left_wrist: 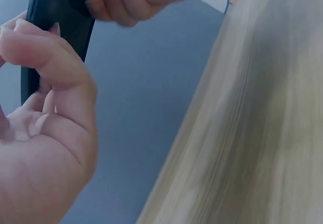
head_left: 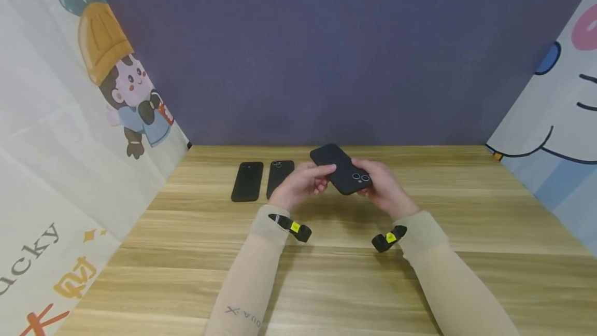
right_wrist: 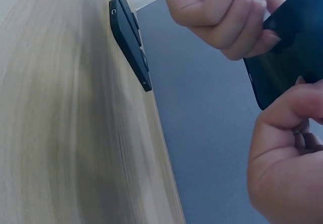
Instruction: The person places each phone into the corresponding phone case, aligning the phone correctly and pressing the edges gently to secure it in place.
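Both hands hold a black smartphone (head_left: 337, 162) above the table, its back with two ringed camera lenses facing up. My left hand (head_left: 302, 183) pinches its left long edge, thumb lying on the back. On the other side my right hand (head_left: 384, 185) grips the right edge close to the lenses, its thumb on top and fingers underneath. The dark glossy screen (right_wrist: 290, 67) faces downward in the right wrist view. Two more black phones lie face down to the left: one phone (head_left: 247, 181) farther out, another phone (head_left: 278, 172) partly hidden behind the left hand.
The wood-grain table (head_left: 345, 284) runs back to a dark blue-grey panel (head_left: 326, 56). A white printed cloth (head_left: 46, 118) with a cartoon figure hangs at the left, and another printed cloth (head_left: 564, 134) at the right. Black camera straps sit on both wrists.
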`<state>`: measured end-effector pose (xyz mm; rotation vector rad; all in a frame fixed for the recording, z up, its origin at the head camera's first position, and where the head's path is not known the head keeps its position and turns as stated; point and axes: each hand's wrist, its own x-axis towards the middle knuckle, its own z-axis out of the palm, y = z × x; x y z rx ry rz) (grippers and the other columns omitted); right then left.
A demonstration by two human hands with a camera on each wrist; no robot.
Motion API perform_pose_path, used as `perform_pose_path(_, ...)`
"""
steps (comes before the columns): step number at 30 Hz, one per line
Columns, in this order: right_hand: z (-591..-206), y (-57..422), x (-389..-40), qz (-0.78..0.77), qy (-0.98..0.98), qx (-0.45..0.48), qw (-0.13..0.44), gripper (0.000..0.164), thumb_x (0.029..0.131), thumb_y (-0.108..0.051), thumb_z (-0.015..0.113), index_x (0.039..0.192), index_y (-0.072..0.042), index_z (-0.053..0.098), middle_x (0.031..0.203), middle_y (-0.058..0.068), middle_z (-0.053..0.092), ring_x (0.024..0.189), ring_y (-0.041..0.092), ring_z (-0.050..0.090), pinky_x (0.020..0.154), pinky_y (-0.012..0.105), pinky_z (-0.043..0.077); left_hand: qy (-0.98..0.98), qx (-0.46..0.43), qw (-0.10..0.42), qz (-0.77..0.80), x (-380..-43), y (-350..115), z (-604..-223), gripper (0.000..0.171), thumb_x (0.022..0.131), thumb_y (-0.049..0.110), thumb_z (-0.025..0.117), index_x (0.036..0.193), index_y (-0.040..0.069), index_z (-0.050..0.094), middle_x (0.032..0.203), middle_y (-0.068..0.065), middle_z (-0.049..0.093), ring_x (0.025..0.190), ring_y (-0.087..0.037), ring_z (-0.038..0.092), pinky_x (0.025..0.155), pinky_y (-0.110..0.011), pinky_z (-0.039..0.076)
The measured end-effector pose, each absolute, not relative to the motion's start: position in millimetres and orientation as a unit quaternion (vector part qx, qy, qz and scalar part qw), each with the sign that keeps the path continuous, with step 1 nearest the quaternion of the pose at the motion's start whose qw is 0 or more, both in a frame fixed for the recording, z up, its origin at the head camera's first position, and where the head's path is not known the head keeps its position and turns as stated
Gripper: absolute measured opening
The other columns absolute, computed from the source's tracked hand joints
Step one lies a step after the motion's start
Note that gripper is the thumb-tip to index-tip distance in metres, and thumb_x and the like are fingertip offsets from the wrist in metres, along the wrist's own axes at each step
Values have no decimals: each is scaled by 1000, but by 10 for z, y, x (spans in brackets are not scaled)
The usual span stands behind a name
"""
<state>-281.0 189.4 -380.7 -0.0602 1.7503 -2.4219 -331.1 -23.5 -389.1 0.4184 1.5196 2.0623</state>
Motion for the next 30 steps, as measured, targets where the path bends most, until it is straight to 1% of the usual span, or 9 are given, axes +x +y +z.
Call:
perform_pose_path(2, -3812, 1896, -2813, -808, 584, -21, 75, 30, 106, -26, 54, 88, -10, 71, 63, -2, 61, 43, 8, 45, 42, 21, 36, 572, 171, 275, 753, -3297, -217, -3890, 29, 98, 15, 67, 70, 11, 67, 56, 3, 53, 47, -5, 46, 45, -17, 36)
perform_pose_path(7, -3796, 1911, -2800, -821, 566, -23, 67, 29, 106, -26, 54, 88, -10, 70, 64, -2, 61, 43, 8, 46, 42, 20, 36, 553, 221, 262, 760, -3266, -183, -3872, 29, 102, 10, 60, 73, 10, 66, 55, 4, 51, 45, -3, 43, 42, -16, 34)
perform_pose_path(10, -3784, 1901, -2798, -823, 563, -22, 67, 26, 105, -25, 55, 91, -9, 69, 66, -2, 61, 44, 7, 45, 42, 20, 35, 547, 226, 257, 764, -3254, -185, -3861, 29, 102, 11, 59, 74, 11, 64, 56, 4, 49, 46, -3, 43, 43, -15, 34)
perform_pose_path(15, -3780, 1878, -2795, -817, 571, -15, 81, 25, 105, -27, 56, 96, -7, 68, 67, -2, 61, 44, 7, 43, 44, 20, 36, 545, 194, 259, 773, -3265, -215, -3862, 38, 104, 19, 59, 67, 11, 60, 55, 3, 49, 44, -5, 44, 41, -16, 33)
perform_pose_path(19, -3784, 1886, -2788, -807, 585, -21, 82, 26, 105, -29, 58, 95, -8, 69, 67, -2, 61, 44, 7, 43, 44, 20, 36, 543, 176, 258, 779, -3288, -227, -3853, 42, 105, 32, 58, 68, 11, 62, 56, 2, 52, 45, -6, 46, 43, -17, 36)
perform_pose_path(22, -3787, 1908, -2786, -799, 594, -39, 86, 25, 105, -28, 58, 94, -9, 71, 66, -2, 62, 44, 7, 44, 44, 20, 37, 536, 155, 243, 794, -3310, -233, -3842, 42, 103, 38, 58, 71, 11, 62, 58, 1, 53, 47, -8, 47, 45, -18, 38)
perform_pose_path(25, -3791, 1939, -2785, -789, 603, -64, 97, 25, 105, -26, 57, 95, -10, 74, 65, -2, 64, 44, 6, 48, 44, 20, 37, 525, 121, 218, 814, -3333, -244, -3834, 38, 102, 38, 61, 75, 11, 64, 58, 1, 52, 47, -8, 45, 46, -18, 37)
perform_pose_path(30, -3790, 1961, -2788, -787, 600, -80, 118, 27, 105, -27, 56, 97, -11, 77, 67, -1, 67, 48, 7, 57, 46, 21, 39, 515, 78, 190, 832, -3343, -254, -3822, 30, 101, 26, 62, 78, 9, 67, 55, 0, 51, 43, -7, 42, 45, -17, 34)
